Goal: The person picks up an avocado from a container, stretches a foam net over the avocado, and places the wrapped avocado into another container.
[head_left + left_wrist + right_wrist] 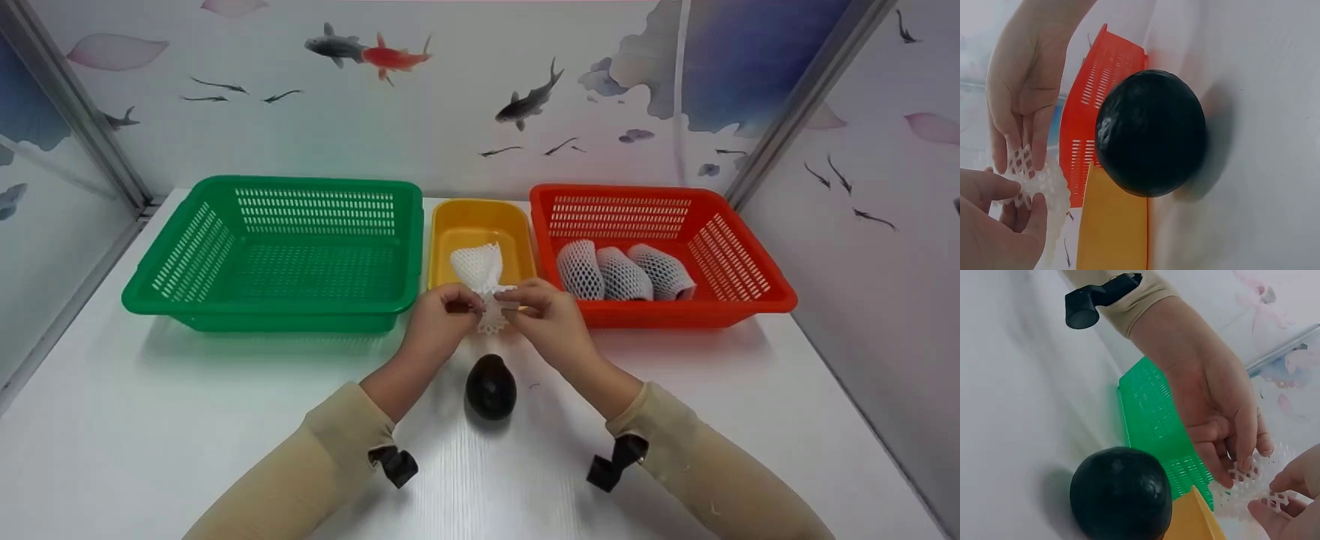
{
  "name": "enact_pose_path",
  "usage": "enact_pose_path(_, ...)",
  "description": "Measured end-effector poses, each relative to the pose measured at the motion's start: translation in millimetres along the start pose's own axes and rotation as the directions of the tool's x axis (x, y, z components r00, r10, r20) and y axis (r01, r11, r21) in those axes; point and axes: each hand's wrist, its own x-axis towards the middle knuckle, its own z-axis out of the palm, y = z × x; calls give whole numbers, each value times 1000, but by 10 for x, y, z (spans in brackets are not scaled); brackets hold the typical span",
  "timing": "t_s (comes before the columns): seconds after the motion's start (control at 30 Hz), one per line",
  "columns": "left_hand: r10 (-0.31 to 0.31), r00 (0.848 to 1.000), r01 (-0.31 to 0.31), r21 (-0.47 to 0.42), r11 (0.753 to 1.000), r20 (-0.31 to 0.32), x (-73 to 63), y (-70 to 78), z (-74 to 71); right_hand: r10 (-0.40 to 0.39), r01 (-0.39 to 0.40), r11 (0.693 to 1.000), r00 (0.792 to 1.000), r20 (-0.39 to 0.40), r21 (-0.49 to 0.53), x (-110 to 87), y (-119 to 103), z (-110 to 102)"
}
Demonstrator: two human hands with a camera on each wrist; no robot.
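Note:
Between both hands a white foam net sleeve (478, 267) is held up in front of the yellow tray. My left hand (442, 319) pinches its left side between thumb and fingers, and my right hand (553, 319) pinches the right side. Mesh openings show between the fingertips in both wrist views. On the white table, nearer than the hands, lies a dark avocado (491, 388), touched by neither hand. It looms large in the left wrist view as a dark round shape (1151, 133).
A green basket (409, 247) stands at the left, a yellow tray (480, 210) in the middle. The red basket (735, 262) at the right contains several net-wrapped items (624, 274) along its front wall. Printed wall panels (450, 135) enclose the table's back and sides.

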Motion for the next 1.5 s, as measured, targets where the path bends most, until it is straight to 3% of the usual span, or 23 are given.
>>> enact_pose_path(0.1,12,1000,-12,-28,1000,2,3,-17,-9,-74,73,997,996,41,35,-32,60,-10)
enact_pose_path(0.23,42,999,-40,-71,997,27,14,-68,-25,-199,193,979,975,99,65,-60,181,-35)
enact_pose_path(0.47,51,995,-55,42,998,90,-2,-213,-68,-301,342,930,919,253,-134,-97,372,-115)
enact_pose_path(0.73,-2,994,-6,68,998,110,-30,-283,-56,-250,359,911,872,420,-203,-151,478,-163)
enact_pose_path(1.0,-7,991,-5,89,996,130,-30,-379,-48,-240,432,857,818,523,-282,-175,513,-162)
enact_pose_path(1.23,-35,989,17,122,992,143,-41,-417,-45,-184,423,844,807,561,-330,-182,559,-171)
enact_pose_path(1.5,-55,986,30,155,988,158,-47,-464,-46,-201,459,821,790,579,-341,-185,620,-177)
